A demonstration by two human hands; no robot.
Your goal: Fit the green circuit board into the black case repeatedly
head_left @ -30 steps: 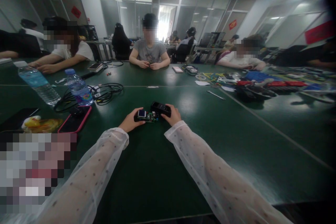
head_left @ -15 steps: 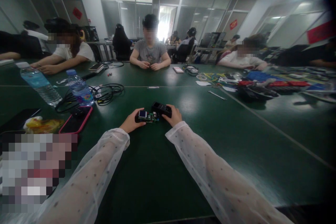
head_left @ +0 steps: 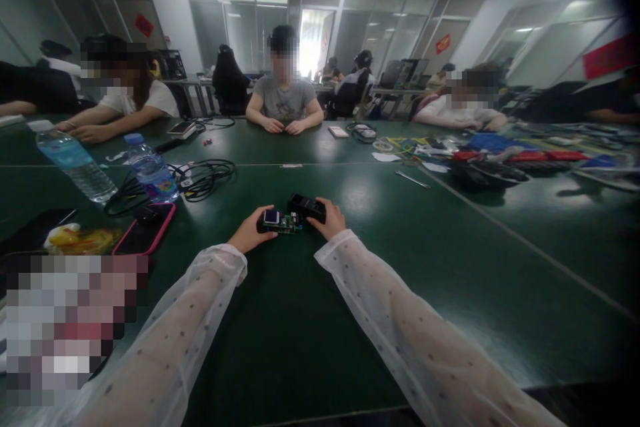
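In the middle of the green table (head_left: 280, 320), my left hand (head_left: 249, 229) is closed on a green circuit board (head_left: 289, 223) with a small screen (head_left: 271, 216) at its left end. A dark piece lies under the board at the fingers. My right hand (head_left: 331, 219) grips a black plastic housing (head_left: 306, 205) that has a window cut in its face. The housing is slightly farther back than the board and close beside its right end; whether the two touch I cannot tell. Both forearms wear sheer dotted sleeves.
Two water bottles (head_left: 153, 167), black cables (head_left: 210, 177) and a pink-edged phone (head_left: 146, 230) are on the left. A metal wrench (head_left: 413, 179) lies right of centre, before a pile of tools and wires (head_left: 520, 153). A person (head_left: 284, 100) sits opposite; others sit around.
The view has shifted very slightly. Both hands keep their hold on the board and the housing, with hardly any movement.
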